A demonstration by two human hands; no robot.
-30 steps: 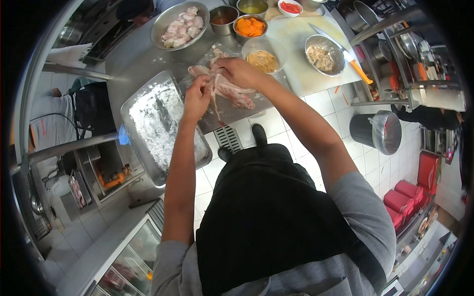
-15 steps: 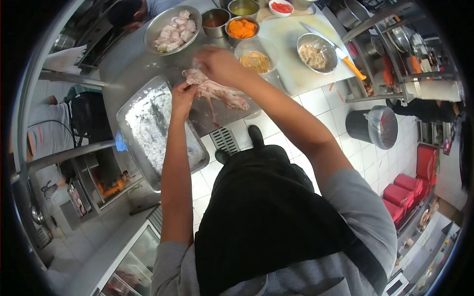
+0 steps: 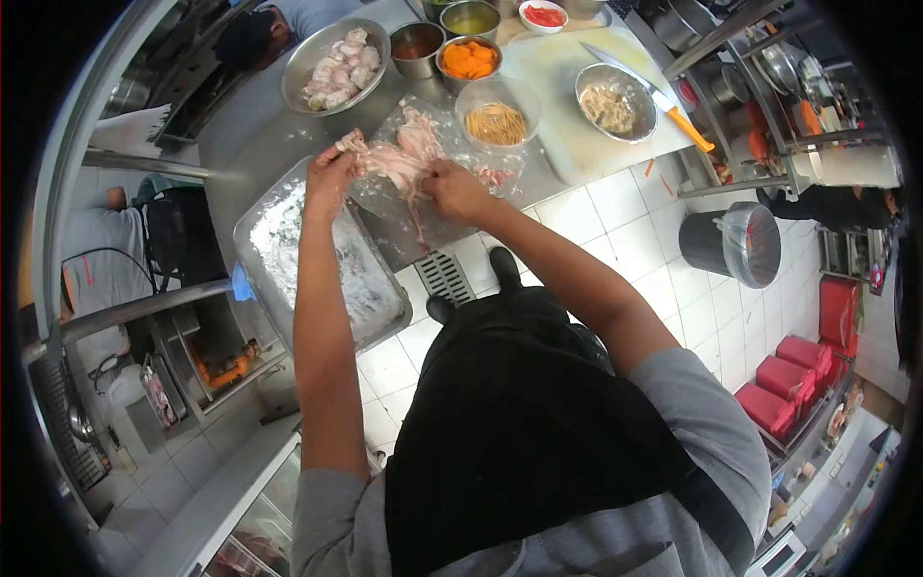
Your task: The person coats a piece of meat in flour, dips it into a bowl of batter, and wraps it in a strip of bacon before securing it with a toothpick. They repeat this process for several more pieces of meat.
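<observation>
A pale pink, spread-out piece of raw chicken (image 3: pixel 392 162) lies over a clear plastic sheet on the metal table. My left hand (image 3: pixel 330 181) pinches its left end, above the corner of a metal tray (image 3: pixel 409 310) of white powder. The fingers of my right hand (image 3: pixel 456 189) are closed on its lower right edge. A thin strip of the meat hangs down between my hands. Just beyond my right hand, a clear tub (image 3: pixel 495 112) holds thin wooden sticks, and small meat scraps (image 3: pixel 494 177) lie beside it on the sheet.
At the back stand a bowl of raw meat pieces (image 3: pixel 336 67) and a pot of orange slices (image 3: pixel 469 60). On a white cutting board (image 3: pixel 567 159) sit an orange-handled knife (image 3: pixel 687 127) and a bowl of pale mixture (image 3: pixel 615 104). Another person (image 3: pixel 252 40) is at the upper left.
My right hand has come down and right from above the meat to its lower edge. My left hand has shifted left, and the meat is now spread wider between them.
</observation>
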